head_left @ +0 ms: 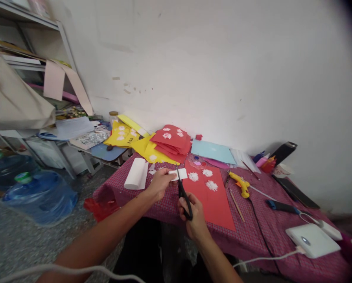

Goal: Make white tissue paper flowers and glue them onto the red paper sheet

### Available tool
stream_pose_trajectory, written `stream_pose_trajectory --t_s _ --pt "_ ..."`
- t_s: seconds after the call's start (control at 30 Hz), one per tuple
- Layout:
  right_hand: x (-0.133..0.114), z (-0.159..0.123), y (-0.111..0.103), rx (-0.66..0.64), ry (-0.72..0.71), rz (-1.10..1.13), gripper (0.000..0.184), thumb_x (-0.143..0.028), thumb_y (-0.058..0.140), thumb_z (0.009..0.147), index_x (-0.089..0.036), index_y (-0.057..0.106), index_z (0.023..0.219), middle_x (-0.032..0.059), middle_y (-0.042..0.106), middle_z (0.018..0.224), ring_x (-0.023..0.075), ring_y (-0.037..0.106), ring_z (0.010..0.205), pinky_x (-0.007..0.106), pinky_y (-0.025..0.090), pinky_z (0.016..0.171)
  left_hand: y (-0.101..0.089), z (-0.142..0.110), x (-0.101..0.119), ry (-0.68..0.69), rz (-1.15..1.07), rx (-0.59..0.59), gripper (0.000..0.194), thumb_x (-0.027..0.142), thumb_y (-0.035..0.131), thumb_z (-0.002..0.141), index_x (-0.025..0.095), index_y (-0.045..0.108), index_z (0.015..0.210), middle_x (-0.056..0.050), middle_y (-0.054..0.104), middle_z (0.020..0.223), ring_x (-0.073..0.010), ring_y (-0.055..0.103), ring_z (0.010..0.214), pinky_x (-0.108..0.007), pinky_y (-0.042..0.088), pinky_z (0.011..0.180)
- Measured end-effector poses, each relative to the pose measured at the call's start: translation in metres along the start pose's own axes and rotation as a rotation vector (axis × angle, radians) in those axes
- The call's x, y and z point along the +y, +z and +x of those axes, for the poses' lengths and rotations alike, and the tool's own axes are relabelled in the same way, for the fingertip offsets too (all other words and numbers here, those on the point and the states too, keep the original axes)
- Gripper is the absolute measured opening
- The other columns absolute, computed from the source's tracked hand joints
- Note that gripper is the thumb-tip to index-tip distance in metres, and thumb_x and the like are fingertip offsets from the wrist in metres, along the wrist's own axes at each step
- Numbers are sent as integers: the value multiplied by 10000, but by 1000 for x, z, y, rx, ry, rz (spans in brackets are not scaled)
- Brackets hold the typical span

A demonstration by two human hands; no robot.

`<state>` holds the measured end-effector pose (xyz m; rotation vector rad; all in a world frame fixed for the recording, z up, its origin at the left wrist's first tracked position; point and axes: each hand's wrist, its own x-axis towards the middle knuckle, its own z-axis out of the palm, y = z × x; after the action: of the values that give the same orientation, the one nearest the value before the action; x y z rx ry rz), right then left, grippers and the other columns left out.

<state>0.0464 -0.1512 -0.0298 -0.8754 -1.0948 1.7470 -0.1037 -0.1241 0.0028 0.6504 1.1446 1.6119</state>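
Observation:
Between the fingers of my left hand (161, 181) is a small piece of white paper (183, 173), held out to the right. My right hand (193, 212) grips the black handles of a pair of scissors (182, 192), whose blades point away from me and lie across the white paper. Just right of the blades, a red paper sheet (214, 204) lies on the table with white paper flowers (211, 185) on it. Left of my left hand rests a white paper roll (137, 173), with white scraps (152, 170) beside it.
Red sheets (176, 147) and yellow sheets (146, 149) lie at the back of the checkered tablecloth (260, 196). A yellow glue gun (243, 186), a wooden stick (237, 206), a box cutter (282, 206) and a white power bank (311, 240) with cables are on the right. Water jugs (40, 196) stand on the floor.

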Motion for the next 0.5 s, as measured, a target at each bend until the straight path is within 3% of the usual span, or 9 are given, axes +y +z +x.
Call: stream_pose_trajectory --t_s 0.23,0.5 --pt "-3 1 3 11 11 -19 332 -394 768 686 -177 555 819 -75 456 579 35 325 410 141 241 329 -1 3 -2 2 -23 -9 188 189 717 648 135 578 762 -28 642 668 -115 582 553 -241 460 553" --pt "-6 2 3 -47 -25 11 300 -395 753 746 -176 590 871 -21 564 675 73 470 495 157 341 363 0 1 4 -3 -30 -5 175 182 716 639 134 581 739 -19 639 659 -107 577 554 -232 447 550"
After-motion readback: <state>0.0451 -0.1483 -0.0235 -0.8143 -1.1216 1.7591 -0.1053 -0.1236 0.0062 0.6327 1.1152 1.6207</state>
